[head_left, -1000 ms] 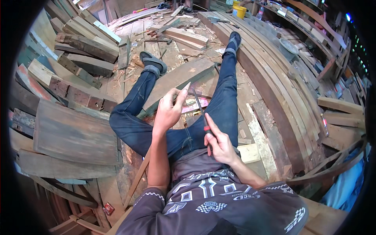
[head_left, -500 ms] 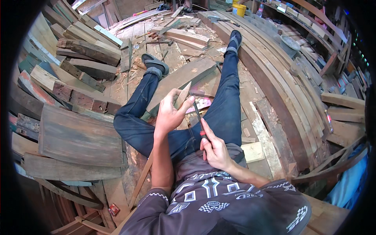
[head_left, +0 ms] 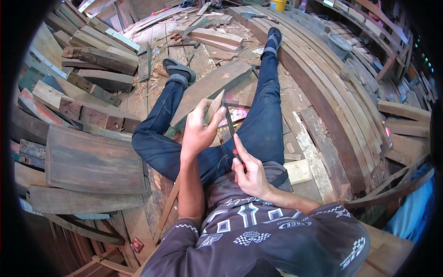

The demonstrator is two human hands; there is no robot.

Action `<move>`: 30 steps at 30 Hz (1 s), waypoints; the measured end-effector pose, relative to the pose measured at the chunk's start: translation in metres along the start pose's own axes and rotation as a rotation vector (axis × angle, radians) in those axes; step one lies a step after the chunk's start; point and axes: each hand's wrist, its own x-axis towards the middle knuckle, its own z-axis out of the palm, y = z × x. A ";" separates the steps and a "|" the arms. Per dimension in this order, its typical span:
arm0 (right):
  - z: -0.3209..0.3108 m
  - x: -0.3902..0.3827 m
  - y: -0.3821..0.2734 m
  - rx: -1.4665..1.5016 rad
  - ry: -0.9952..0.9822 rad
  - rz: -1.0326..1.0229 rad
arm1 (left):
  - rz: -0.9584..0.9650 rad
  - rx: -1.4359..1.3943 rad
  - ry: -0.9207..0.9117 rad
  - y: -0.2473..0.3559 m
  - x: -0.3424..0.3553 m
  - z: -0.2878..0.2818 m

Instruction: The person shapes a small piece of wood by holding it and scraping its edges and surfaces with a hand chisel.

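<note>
In front of my lap, my left hand (head_left: 201, 128) grips a pale pointed piece of wood (head_left: 215, 106), its sharp tip pointing up and away from me. My right hand (head_left: 250, 171) is closed round the red-and-black handle (head_left: 236, 156) of a slim dark file, with the index finger stretched along it. The blade of the file (head_left: 229, 121) runs up beside the pointed wood, close to my left thumb. Whether blade and wood touch, I cannot tell. A thick beam (head_left: 226, 83) lies on the floor between my outstretched legs, beyond my hands.
Stacked boards and timber offcuts (head_left: 94, 157) crowd my left side. Long planks (head_left: 318, 87) lie along the right. Ahead are wood shavings, loose pieces (head_left: 214, 38) and a hammer (head_left: 187, 45). A yellow bucket (head_left: 278, 5) stands at the far end.
My right hand and the file have shifted slightly to the left, and the blade stands a little steeper. My left hand keeps its hold on the pointed wood. The whole view has tilted slightly.
</note>
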 end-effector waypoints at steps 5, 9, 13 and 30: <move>0.000 -0.003 0.001 0.154 0.007 0.093 | -0.003 -0.005 -0.006 0.001 0.000 0.002; 0.006 -0.006 0.002 0.457 0.079 0.142 | 0.011 0.037 0.005 0.010 -0.002 0.007; 0.006 -0.005 0.001 0.501 0.080 0.153 | 0.149 0.050 0.071 0.007 -0.002 0.013; 0.006 -0.007 0.004 0.238 0.135 0.053 | 0.057 0.011 0.041 0.011 -0.002 0.020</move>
